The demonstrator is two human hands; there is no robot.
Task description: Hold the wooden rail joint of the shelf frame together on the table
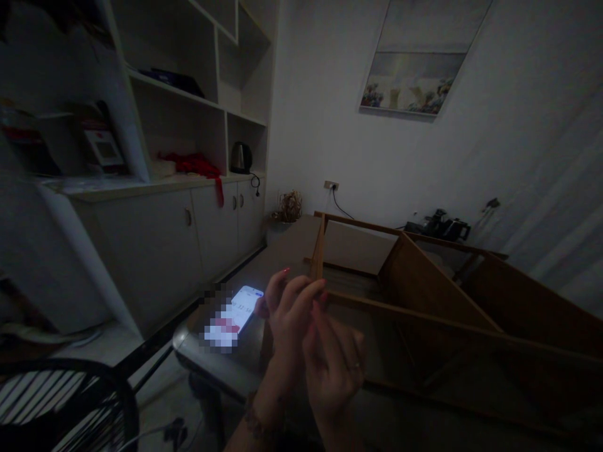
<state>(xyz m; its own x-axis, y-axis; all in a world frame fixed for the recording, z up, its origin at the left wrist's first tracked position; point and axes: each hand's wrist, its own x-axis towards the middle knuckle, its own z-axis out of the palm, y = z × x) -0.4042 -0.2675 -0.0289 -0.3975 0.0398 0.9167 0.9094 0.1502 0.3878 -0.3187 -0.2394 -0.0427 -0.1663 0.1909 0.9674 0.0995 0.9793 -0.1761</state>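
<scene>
My left hand (288, 309) and my right hand (335, 367) meet in the middle of the dim view, in front of my chest. The left fingers, with red nails, curl over the tips of the right fingers. The right fingers are pressed together and point up, with a ring on one. Whether anything small sits between the hands is hidden. A bracelet shows on my left wrist. A lit phone (238, 314) lies face up just left of my left hand on a grey seat (207, 361). Neither hand touches the phone.
A wooden furniture frame (424, 282) with slanted panels lies on the floor right of the hands. White cabinets (164, 251) and shelves with a kettle (240, 157) and a red cloth (198, 164) line the left wall. A fan grille (61, 402) fills the bottom left.
</scene>
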